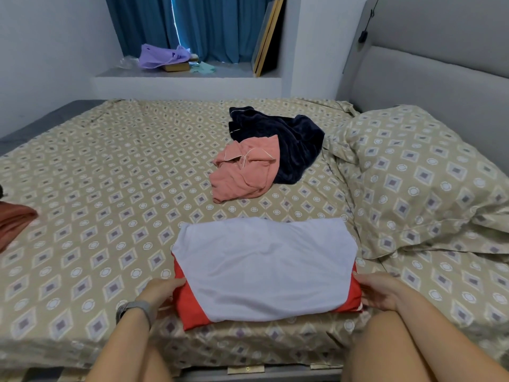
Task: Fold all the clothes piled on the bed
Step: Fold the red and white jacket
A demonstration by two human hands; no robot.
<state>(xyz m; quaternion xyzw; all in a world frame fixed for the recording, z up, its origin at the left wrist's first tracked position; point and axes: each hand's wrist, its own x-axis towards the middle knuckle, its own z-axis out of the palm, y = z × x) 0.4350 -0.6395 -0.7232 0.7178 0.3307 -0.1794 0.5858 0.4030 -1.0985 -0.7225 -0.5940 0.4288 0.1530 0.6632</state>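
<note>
Two hands frame a folded shirt [264, 268] on the bed [96, 188]: smooth white cloth in a rounded slab, with red panels showing at both lower corners. The left hand [162, 292] lies against the shirt's left edge, fingers nearly straight and touching the red cloth, a grey watch [135, 310] on the wrist. The right hand [381, 292] rests at the right edge, fingers extended along the fabric; neither hand is curled round anything, both released. Beyond the hands, well apart from the shirt, lies a crumpled pile: a pink garment [242, 172], soft and creased, partly over a dark navy garment [286, 142] of plush texture. Far to the left of the left hand, a rust cloth [13, 221] shows at the frame's edge. Right of the right hand sits a pillow [418, 177] in the same diamond-patterned cover as the sheet.
</note>
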